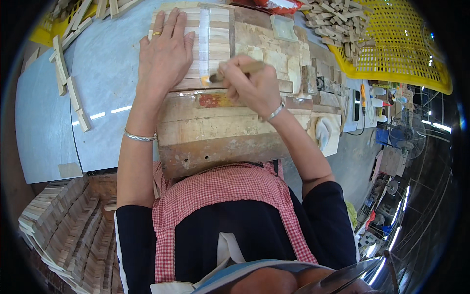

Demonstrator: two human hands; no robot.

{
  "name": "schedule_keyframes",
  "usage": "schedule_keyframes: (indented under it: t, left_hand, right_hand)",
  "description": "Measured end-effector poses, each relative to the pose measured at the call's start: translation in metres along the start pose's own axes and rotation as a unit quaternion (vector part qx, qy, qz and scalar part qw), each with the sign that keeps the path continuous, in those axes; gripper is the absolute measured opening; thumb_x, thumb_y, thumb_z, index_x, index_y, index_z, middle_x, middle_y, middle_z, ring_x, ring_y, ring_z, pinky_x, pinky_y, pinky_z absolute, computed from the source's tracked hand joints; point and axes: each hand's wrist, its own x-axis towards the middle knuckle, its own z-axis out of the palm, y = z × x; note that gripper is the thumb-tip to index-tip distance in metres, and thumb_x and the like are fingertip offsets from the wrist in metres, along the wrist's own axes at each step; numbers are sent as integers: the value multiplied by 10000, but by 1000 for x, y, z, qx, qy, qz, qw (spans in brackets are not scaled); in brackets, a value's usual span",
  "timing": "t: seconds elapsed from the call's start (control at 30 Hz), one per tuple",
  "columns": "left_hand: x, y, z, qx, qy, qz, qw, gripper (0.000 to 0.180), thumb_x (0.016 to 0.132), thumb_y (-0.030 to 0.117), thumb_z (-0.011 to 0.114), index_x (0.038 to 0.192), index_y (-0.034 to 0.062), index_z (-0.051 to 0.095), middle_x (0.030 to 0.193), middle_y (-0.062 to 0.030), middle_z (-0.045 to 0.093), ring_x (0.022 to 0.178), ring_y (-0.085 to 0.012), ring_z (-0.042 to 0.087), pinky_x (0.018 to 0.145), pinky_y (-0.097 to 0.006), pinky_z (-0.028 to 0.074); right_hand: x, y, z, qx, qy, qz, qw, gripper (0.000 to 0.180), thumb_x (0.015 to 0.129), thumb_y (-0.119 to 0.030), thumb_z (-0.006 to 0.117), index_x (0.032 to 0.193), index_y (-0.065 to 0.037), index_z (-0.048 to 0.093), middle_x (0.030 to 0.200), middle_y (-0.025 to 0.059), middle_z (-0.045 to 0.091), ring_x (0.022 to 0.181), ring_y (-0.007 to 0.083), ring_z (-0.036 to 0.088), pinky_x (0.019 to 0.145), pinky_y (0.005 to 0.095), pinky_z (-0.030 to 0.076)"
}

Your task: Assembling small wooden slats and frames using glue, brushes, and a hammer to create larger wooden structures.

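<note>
Several thin wooden strips lie side by side as a flat panel on a worn wooden work board. My left hand rests flat on the left part of the panel, fingers stretched out. A whitish, wet-looking band runs along the strips beside it. In my right hand is a brush with a wooden handle, held between closed fingers. Its tip meets the panel's near end, at the bottom of the band. A small pale square dish sits at the board's far right.
A yellow perforated basket stands at the far right beside a heap of wooden pieces. Loose wooden sticks lie on the blue-grey table at left. Stacked wooden strip panels fill the lower left. A white cloth lies right of the board.
</note>
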Motion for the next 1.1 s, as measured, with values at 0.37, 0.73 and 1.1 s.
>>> schedule_keyframes:
  t: [0.37,0.73,1.1]
  left_hand:
    - [1,-5,4,7,-11,6,1000,485,982,362,336,1388,106,406,1461,-45,384,1373,-255,311,985,-508,378]
    - [0,-5,4,24,-16,17,999,475,984,360,343,1384,116,421,1452,-58,396,1372,-271,312,1012,-466,370]
    - [4,-5,3,14,-8,27,999,476,976,349,344,1370,99,435,1442,-69,408,1363,-282,326,1000,-481,371]
  right_hand:
    - [25,2,-3,70,-53,61,994,263,881,-199,593,754,30,623,602,75,601,462,97,570,383,218,454]
    - [41,4,1,43,-33,58,997,294,882,-222,567,753,36,621,593,85,615,432,111,565,387,222,464]
    - [-27,31,17,-18,67,-272,960,64,834,-101,607,839,-40,587,782,97,614,624,245,617,530,319,488]
